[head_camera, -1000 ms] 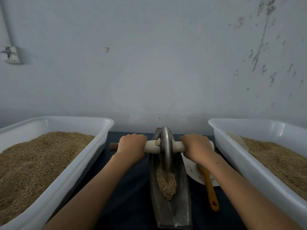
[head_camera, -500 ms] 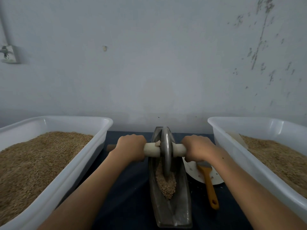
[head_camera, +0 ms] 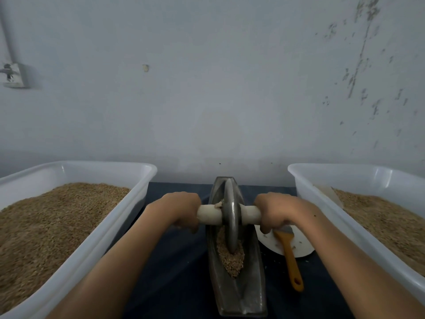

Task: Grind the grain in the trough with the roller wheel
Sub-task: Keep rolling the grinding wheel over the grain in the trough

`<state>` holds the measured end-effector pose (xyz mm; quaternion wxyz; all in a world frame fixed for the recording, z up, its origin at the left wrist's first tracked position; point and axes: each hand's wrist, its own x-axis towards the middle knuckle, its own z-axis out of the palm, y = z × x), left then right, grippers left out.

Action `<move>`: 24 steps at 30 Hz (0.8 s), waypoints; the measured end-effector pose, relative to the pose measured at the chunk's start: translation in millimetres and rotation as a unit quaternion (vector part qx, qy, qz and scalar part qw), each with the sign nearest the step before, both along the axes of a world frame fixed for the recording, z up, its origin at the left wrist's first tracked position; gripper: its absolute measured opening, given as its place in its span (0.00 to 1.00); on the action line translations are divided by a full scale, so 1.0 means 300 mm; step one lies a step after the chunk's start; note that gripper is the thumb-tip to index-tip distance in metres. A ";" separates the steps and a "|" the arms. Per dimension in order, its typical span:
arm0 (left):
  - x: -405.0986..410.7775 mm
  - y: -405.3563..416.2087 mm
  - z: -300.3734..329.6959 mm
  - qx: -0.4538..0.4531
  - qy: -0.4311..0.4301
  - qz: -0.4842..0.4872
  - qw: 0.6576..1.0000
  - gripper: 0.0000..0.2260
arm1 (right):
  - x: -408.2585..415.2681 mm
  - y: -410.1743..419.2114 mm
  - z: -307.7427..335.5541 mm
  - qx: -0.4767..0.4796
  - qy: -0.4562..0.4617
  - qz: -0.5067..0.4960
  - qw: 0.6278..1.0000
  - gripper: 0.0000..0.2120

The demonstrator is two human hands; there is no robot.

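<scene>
At the lower centre of the frame, a narrow metal trough (head_camera: 239,293) is set lengthwise on a dark blue worktop (head_camera: 179,268). A metal roller wheel (head_camera: 231,217) stands upright in the trough channel, its lower edge sunk into a small heap of grain (head_camera: 231,259) lying in the middle of the trough. A pale axle handle (head_camera: 208,214) runs crosswise through the wheel hub. The left hand (head_camera: 181,207) is wrapped round the axle just left of the wheel, its fingers curled under the handle; the right hand (head_camera: 277,209) grips the axle on the other side in the same way.

Just right of the trough, a white plate (head_camera: 299,246) is seen partly under the right forearm, and a brush with an orange handle (head_camera: 290,261) lies across it, the handle end reaching onto the worktop. A white plastic tub (head_camera: 128,203) heaped with grain fills the lower left of the frame, and a second white tub (head_camera: 305,187) holding grain occupies the lower right. A stained grey wall (head_camera: 218,88) takes up the upper half, with a wall socket (head_camera: 13,74) at the upper left.
</scene>
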<state>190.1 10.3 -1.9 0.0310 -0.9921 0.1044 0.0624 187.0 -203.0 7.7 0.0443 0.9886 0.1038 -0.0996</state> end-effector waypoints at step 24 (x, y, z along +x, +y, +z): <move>-0.016 -0.018 0.015 0.025 0.002 0.019 1.000 0.14 | -0.010 0.007 0.010 0.019 0.022 -0.011 1.000 0.16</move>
